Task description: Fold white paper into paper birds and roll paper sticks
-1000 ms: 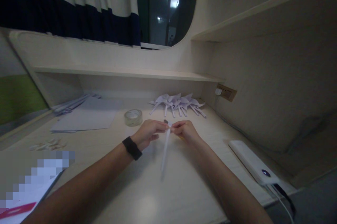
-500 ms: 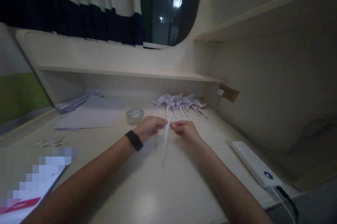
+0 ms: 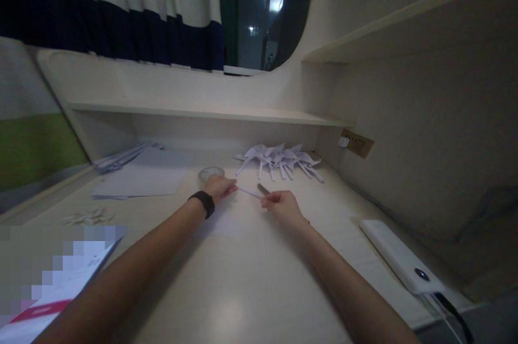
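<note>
A thin white strip, which looks like the edge of a sheet of paper [image 3: 249, 192], stretches between my two hands. My left hand [image 3: 220, 188], with a dark band on its wrist, pinches the left end. At the right end, the thumb and fingers of my right hand [image 3: 281, 204] are closed on it. How far the paper extends below is hard to make out. Just beyond my right fingers shows a small dark slim object [image 3: 263, 188] of unclear kind. The tape roll [image 3: 211, 172] stands right behind my left hand, which partly covers it.
Several white paper pinwheels [image 3: 279, 158] lie at the back. White sheets [image 3: 140, 174] are stacked back left, with small pale pieces [image 3: 89, 217] in front. A white power bank-like device [image 3: 399, 255] with cables lies right. A shelf [image 3: 210, 112] overhangs the desk's back.
My hands have moved apart, the left toward the tape roll. The paper that hung down narrowly between them now spans sideways. A dark slim object has come into sight beyond my right hand.
</note>
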Available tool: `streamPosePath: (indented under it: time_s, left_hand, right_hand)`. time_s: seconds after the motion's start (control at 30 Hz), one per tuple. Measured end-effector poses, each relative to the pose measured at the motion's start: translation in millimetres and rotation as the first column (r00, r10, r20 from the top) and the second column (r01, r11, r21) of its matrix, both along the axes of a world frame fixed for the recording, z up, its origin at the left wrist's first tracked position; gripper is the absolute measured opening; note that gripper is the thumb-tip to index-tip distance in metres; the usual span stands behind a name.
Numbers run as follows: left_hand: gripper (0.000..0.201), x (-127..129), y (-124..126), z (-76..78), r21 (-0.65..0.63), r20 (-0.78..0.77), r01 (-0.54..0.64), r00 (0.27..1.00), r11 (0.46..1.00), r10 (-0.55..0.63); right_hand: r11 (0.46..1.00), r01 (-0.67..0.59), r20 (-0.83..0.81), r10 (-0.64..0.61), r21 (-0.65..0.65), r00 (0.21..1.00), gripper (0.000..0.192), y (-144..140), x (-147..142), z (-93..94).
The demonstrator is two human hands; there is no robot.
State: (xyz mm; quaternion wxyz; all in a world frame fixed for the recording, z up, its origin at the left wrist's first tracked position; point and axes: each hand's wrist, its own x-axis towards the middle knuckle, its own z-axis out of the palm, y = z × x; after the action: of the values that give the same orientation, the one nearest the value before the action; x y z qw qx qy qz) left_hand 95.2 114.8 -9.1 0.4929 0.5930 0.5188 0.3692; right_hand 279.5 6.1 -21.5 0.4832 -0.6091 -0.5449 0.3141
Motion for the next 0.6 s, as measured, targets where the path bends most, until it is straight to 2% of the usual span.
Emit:
streamPosePath:
  time_s: [0.07, 0.13, 0.23, 0.27, 0.3, 0.33, 0.37, 0.4, 0.43, 0.5, 0.6]
  left_hand:
    - [0.017, -11.2, -12.0, -0.3, 0.062, -0.045, 0.038, 0.998, 0.997, -0.035]
    - [0.014, -26.5, -27.0, -0.5, 0.138, -0.104, 0.096, 0.991, 0.986, -0.082]
    - [0.007, -51.7, -52.8, -5.7, 0.271, -0.199, 0.193, 0.970, 0.943, -0.141]
    - [0.007, -58.9, -61.7, -9.3, 0.325, -0.251, 0.238, 0.955, 0.915, -0.159]
    - [0.016, -64.8, -70.6, -13.5, 0.442, -0.416, 0.360, 0.894, 0.821, -0.168]
    - [0.024, -69.1, -79.2, -18.1, 0.499, -0.563, 0.460, 0.816, 0.735, -0.129]
    - [0.031, -71.7, -87.6, -22.4, 0.513, -0.666, 0.522, 0.743, 0.681, -0.068]
    - [0.036, -72.7, -95.6, -26.2, 0.517, -0.732, 0.552, 0.682, 0.654, 0.003]
    - [0.039, -72.2, -103.1, -29.1, 0.523, -0.770, 0.561, 0.634, 0.642, 0.072]
    - [0.042, -68.6, -116.4, -31.8, 0.534, -0.799, 0.538, 0.572, 0.652, 0.183]
    - [0.040, -62.0, -131.1, -29.9, 0.551, -0.800, 0.485, 0.537, 0.679, 0.266]
  right_hand:
    - [1.000, -0.016, 0.112, 0.014, 0.019, 0.994, 0.010, -5.7, -6.4, 0.3]
    - [0.998, -0.055, 0.324, 0.039, 0.040, 0.945, 0.015, -12.9, -15.7, 1.4]
    - [0.988, -0.155, 0.663, 0.098, 0.028, 0.742, 0.021, -23.3, -32.8, 2.4]
    - [0.984, -0.177, 0.727, 0.108, 0.019, 0.678, 0.022, -26.1, -38.6, 2.3]
    - [0.982, -0.188, 0.774, 0.108, 0.014, 0.624, 0.022, -28.2, -44.1, 2.1]
    - [0.982, -0.188, 0.809, 0.103, 0.010, 0.579, 0.023, -29.7, -49.4, 1.8]
    - [0.984, -0.179, 0.833, 0.095, 0.005, 0.545, 0.025, -30.4, -54.3, 1.6]
    - [0.986, -0.166, 0.849, 0.087, 0.001, 0.521, 0.026, -30.4, -58.8, 1.6]
    - [0.988, -0.155, 0.859, 0.086, -0.008, 0.505, 0.027, -29.7, -63.0, 1.9]
    - [0.989, -0.145, 0.868, 0.107, -0.041, 0.485, 0.028, -26.4, -70.3, 3.0]
    - [0.986, -0.131, 0.854, 0.153, -0.101, 0.496, 0.024, -18.7, -78.0, 4.9]
